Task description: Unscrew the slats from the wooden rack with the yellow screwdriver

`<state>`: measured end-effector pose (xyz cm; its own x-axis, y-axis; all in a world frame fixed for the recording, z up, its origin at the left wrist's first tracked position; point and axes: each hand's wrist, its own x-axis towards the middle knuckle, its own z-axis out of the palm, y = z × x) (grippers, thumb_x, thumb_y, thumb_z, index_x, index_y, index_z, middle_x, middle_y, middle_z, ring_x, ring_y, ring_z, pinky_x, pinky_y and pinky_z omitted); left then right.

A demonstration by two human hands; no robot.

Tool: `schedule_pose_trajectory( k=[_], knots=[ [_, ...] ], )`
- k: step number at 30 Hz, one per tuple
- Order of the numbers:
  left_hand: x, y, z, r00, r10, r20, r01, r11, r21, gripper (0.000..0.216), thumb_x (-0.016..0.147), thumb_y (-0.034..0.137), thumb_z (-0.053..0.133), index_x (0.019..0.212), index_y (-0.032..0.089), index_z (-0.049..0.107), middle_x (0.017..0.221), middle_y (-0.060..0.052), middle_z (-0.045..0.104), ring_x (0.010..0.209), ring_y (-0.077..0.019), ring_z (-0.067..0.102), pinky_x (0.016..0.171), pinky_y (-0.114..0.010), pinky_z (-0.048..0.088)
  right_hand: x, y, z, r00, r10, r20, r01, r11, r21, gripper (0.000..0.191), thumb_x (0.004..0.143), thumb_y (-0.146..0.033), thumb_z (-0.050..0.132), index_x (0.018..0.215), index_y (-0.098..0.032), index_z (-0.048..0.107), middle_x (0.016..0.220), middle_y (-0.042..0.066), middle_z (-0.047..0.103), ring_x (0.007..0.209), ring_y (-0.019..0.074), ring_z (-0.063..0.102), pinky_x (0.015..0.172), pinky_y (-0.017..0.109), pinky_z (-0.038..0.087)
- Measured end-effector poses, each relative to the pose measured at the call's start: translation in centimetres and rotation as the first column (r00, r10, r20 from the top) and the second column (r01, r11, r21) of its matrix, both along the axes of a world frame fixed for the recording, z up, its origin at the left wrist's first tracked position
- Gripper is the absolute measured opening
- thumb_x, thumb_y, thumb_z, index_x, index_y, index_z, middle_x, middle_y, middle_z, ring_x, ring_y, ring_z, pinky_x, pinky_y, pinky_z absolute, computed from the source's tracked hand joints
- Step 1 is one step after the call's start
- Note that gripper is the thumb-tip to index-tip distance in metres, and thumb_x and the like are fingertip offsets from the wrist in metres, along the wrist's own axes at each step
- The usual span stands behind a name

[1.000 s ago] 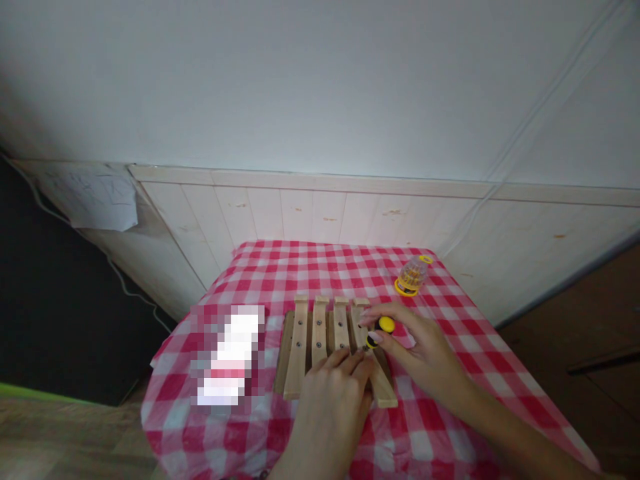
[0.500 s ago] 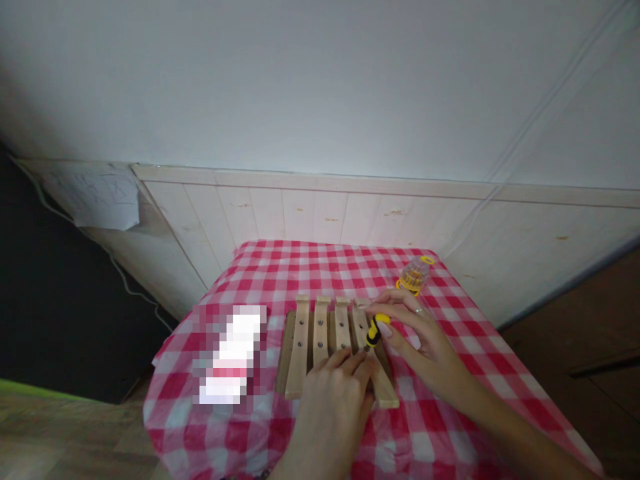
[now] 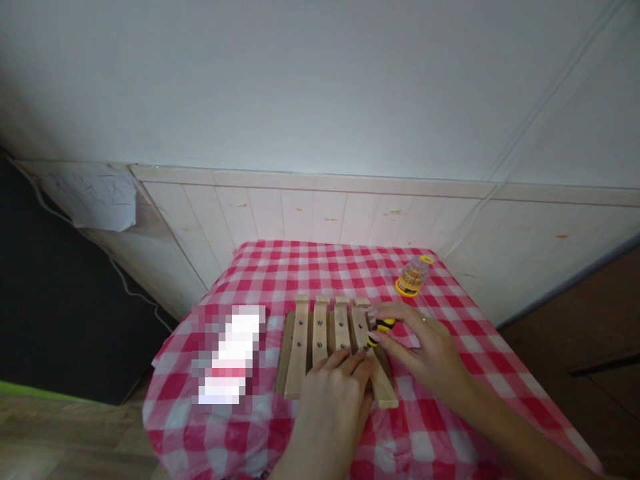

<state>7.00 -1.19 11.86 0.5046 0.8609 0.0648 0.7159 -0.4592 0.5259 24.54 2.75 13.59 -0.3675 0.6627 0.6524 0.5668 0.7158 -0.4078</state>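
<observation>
This looks like a room in a home, but I can't tell which room. The table (image 3: 450, 407) has a red and white checked cloth (image 3: 310, 270) on it, like one for a picnic. Behind it is a plain wall (image 3: 310, 93) with white wooden boards (image 3: 297, 230) along the bottom. A paper (image 3: 103, 203) with scribbly lines hangs on the left, and the floor (image 3: 70, 440) looks like wood.

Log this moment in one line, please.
left hand: resting on wooden slats | right hand: holding yellow-and-black screwdriver over rightmost slat | nearby: clear yellow-trimmed container on checkered tablecloth
</observation>
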Motion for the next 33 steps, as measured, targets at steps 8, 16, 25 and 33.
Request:
schedule_pose_trajectory(
  k=[8, 16, 25, 33],
  knots=[
    [0.1, -0.1, 0.2, 1.000, 0.004, 0.004, -0.004, 1.000, -0.012, 0.045, 0.082, 0.001, 0.059, 0.123, 0.016, 0.067, 0.130, -0.007, 0.067, 0.122, -0.0288, 0.060, 0.105, -0.048, 0.049, 0.2, -0.2, 0.0, 0.998, 0.051, 0.024, -0.046, 0.981, -0.190, 0.037, 0.099, -0.018, 0.040, 0.132, -0.027, 0.051, 0.134, 0.011, 0.065, 0.118, 0.0236, 0.065, 0.094, 0.041, 0.056],
    [0.0, 0.0, 0.1, 1.000, -0.003, 0.008, 0.003, 1.000, -0.019, 0.043, 0.083, 0.002, 0.060, 0.123, 0.016, 0.067, 0.130, -0.007, 0.067, 0.122, -0.0288, 0.060, 0.105, -0.048, 0.049, -0.2, -0.2, -0.5, 0.995, 0.047, -0.089, -0.072, 0.949, -0.308, 0.013, 0.100, -0.035, 0.047, 0.102, -0.026, 0.056, 0.101, 0.008, 0.073, 0.092, 0.0223, 0.071, 0.078, 0.035, 0.057],
    [0.0, -0.1, 0.0, 1.000, 0.002, 0.007, -0.002, 1.000, -0.016, 0.045, 0.081, 0.000, 0.060, 0.122, 0.016, 0.068, 0.130, -0.007, 0.067, 0.122, -0.0286, 0.061, 0.104, -0.046, 0.050, -1.0, 0.3, -1.1, 0.863, -0.059, -0.501, -0.246, 0.818, -0.520, 0.027, 0.093, -0.048, 0.060, 0.092, -0.028, 0.042, 0.097, 0.004, 0.075, 0.087, 0.0192, 0.074, 0.081, 0.037, 0.060],
    [0.0, -0.2, -0.1, 1.000, 0.000, 0.012, 0.000, 1.000, -0.001, 0.045, 0.083, 0.002, 0.059, 0.124, 0.018, 0.067, 0.130, -0.007, 0.067, 0.122, -0.0291, 0.060, 0.104, -0.048, 0.050, -0.1, 0.0, -1.3, 0.971, -0.015, -0.238, -0.061, 0.949, -0.309, 0.027, 0.102, -0.037, 0.043, 0.122, -0.028, 0.059, 0.118, 0.010, 0.067, 0.110, 0.0234, 0.065, 0.094, 0.042, 0.054]
  ],
)
